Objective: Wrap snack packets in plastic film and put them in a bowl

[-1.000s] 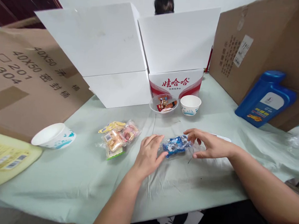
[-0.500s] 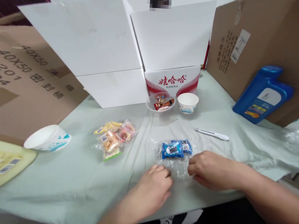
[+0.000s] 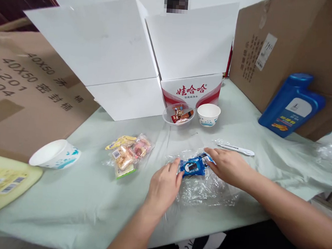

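Observation:
Two blue snack packets [image 3: 193, 167] lie on a spread-out clear plastic bag [image 3: 206, 192] on the table, partly overlapping. My left hand [image 3: 166, 185] rests at their left side with its fingers stretched out, thumb by the packet's edge. From the right, my right hand [image 3: 227, 165] lies flat, fingers extended over the rear packet and the bag. Both hands are open, and neither grips anything that I can see. Behind my right hand lies a white utility knife [image 3: 236, 149].
At the left are a pile of wrapped snacks [image 3: 124, 157], a paper bowl [image 3: 56, 154] and a yellow jug [image 3: 6, 185]. Farther back stand a clear bowl of snacks [image 3: 178, 114] and another paper bowl [image 3: 208, 115]. White boxes [image 3: 192, 90], a blue bottle [image 3: 294, 105] and cartons border the table.
Both hands have moved forward to the blue packets and their fingers have straightened. The clear bag now lies spread wider toward me and to the right. The packets stay nearly in place.

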Available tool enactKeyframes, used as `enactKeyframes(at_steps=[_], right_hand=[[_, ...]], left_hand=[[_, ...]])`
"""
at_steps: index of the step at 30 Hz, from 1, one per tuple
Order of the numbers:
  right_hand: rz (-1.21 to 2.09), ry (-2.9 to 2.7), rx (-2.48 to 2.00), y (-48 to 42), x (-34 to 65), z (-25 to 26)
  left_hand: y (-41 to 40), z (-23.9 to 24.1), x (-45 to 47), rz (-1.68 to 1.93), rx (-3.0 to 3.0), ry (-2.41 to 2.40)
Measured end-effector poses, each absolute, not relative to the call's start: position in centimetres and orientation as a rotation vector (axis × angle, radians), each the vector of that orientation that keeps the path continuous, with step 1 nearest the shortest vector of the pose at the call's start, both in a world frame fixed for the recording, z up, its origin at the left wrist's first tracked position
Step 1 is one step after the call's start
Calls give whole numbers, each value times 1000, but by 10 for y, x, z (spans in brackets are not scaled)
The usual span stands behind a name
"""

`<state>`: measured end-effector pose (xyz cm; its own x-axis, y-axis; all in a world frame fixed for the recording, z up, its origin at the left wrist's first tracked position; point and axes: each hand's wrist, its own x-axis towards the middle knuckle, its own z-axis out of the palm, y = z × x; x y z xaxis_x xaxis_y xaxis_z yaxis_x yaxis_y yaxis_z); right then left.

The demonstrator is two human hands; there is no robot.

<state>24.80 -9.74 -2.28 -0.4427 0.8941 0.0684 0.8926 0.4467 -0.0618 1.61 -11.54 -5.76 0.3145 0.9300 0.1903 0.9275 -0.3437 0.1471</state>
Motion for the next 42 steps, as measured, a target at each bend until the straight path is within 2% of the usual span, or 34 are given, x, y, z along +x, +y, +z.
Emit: enactKeyframes(at_steps=[2, 4, 10, 16, 24, 28, 33, 38, 42], right_hand=[[144, -2668, -1259, -93, 245, -33], [226, -2729, -1073, -86, 241, -47], [255, -2706, -1233, -65, 246, -70], [458, -2283, -1305, -47, 256, -37], [-18, -2255, -1488, 62, 197, 30], [-118, -2425, -1315, 95, 169, 45], [11, -2436, -1099, 53, 171, 42], [550, -2798, -1168, -31, 211, 8], [514, -2815, -1460, -59, 251, -32]], left_hand=[[-111, -66, 17, 613, 2597, 1482], [-107, -76, 18, 658, 2591, 1277], [-98, -82, 12, 271, 2388, 1610], [-97, -70, 10, 81, 2351, 1644], [-96, -70, 12, 25, 2356, 1632], [-94, -72, 11, -28, 2343, 1644], [-97, -72, 11, 28, 2364, 1641], [-93, -67, 1, 58, 2343, 1704], [-79, -64, -20, 6, 2258, 1812]])
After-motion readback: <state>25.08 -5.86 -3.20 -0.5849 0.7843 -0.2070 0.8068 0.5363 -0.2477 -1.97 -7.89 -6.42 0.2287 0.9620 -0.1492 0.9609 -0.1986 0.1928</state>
